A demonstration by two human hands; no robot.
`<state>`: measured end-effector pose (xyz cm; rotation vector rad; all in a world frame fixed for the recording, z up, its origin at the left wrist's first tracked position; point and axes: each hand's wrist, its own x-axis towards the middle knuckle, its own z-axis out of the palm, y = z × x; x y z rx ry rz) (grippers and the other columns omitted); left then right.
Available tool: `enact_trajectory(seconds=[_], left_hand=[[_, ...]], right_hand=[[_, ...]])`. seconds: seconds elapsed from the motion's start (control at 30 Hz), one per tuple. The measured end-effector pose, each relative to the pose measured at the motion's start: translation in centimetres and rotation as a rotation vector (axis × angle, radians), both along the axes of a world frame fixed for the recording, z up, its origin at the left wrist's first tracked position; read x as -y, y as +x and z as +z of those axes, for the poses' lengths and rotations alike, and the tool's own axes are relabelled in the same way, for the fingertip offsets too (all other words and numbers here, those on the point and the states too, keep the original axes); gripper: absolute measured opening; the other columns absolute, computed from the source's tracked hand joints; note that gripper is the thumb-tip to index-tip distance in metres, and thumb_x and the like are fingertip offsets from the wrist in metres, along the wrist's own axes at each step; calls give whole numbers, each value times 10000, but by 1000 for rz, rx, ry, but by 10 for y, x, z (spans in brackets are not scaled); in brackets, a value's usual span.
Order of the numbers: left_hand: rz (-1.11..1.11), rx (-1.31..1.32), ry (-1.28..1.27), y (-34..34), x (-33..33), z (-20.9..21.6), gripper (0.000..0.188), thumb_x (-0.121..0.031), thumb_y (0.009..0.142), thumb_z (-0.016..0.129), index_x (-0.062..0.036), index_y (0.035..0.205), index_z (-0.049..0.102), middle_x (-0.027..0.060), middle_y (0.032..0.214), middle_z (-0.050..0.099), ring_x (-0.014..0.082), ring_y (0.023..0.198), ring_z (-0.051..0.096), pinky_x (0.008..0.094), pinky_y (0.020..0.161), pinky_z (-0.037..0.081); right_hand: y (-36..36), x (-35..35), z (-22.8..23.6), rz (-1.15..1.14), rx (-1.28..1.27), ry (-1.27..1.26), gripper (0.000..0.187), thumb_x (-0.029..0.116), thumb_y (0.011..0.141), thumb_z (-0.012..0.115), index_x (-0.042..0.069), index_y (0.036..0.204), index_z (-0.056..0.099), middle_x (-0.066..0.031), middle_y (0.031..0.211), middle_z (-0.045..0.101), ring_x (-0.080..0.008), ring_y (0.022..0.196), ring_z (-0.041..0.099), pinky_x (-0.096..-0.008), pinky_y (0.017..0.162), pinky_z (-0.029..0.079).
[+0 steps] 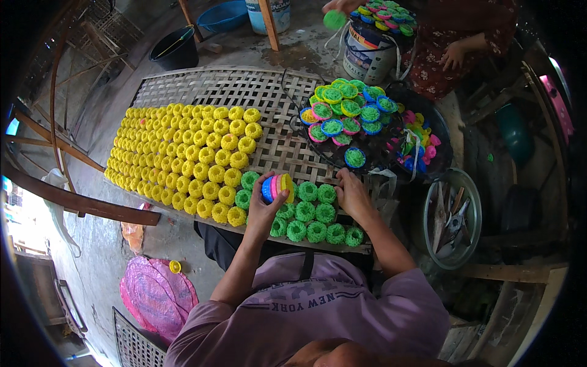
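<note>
My left hand (265,211) is closed round a short stack of small plastic molds (276,188), blue, pink and yellow, held above the woven bamboo rack (287,144). My right hand (353,194) has its fingers pinched together over the rack's right side; whatever they hold, if anything, is hidden. Between and below my hands sit rows of green strand-like rounds (316,232), each with a hollow in the top. To the left, many matching yellow rounds (200,155) cover the rack. Just beyond my right hand, one filled blue mold (354,158) sits apart from a heap of green-filled molds (342,107).
A dark round tray (441,131) bears the heap and loose colored molds. Right of me stands a clear basin (454,244) with tools. Farther off are a white bucket (367,58), a black bucket (177,52) and another person's hand (454,55). Pink sacking (156,293) lies on the floor.
</note>
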<state>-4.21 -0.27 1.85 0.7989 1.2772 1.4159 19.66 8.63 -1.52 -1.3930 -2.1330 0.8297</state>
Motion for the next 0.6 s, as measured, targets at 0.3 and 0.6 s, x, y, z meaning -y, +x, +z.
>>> enact_trajectory(seconds=[0.3,0.6], left_hand=[[-21,365,-97,7,1,-12,567,-212,919,693,-47,1335,346,122,1218,510,218,1079,590,362,885,540],[-126,607,-135,20,2,-9,492,-233,956,644,-38,1325,384,104,1210,532,195,1106,587,348,899,543]], right_hand=[[18,-49,14,-193,296,113,619,182,754,810,44,1254,472,-201,1197,583,-402,1126,549,-463,993,421],[-47,32,67,125,-409,87,700,326,681,883,47,1190,493,-160,1083,595,-361,1021,601,-442,899,471]])
